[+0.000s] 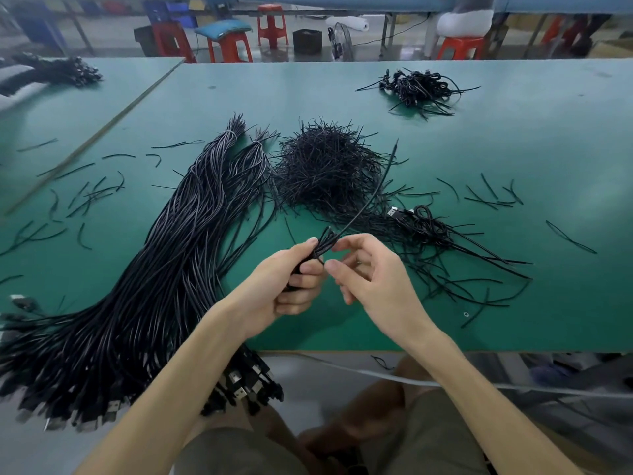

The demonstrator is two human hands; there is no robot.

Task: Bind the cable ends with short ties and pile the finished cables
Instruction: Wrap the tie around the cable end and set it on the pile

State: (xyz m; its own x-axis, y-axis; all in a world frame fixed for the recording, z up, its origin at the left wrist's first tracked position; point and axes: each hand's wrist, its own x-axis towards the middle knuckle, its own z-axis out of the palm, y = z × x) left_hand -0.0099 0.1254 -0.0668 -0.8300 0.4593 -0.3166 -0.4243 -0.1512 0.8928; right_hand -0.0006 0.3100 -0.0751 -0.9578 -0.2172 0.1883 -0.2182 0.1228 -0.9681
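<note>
Left hand (291,286) has its fingers wrapped tight round the folded cable (323,243), while the right hand (370,275) looks like it's pinching a short tie (376,190) at its tip.

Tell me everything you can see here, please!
table: one, green, under everything
cable bundle: one, black, table's left, plugs over the near edge
tie heap: one, black, table centre
finished cable pile: one, black, far right
tangled cables: a few, black, right of the hands, one USB plug showing
loose ties: many, black, scattered
stools: several, red, beyond the table
folded cable: one, black, in the hands
left hand: grips the folded cable
right hand: pinches its top
</note>
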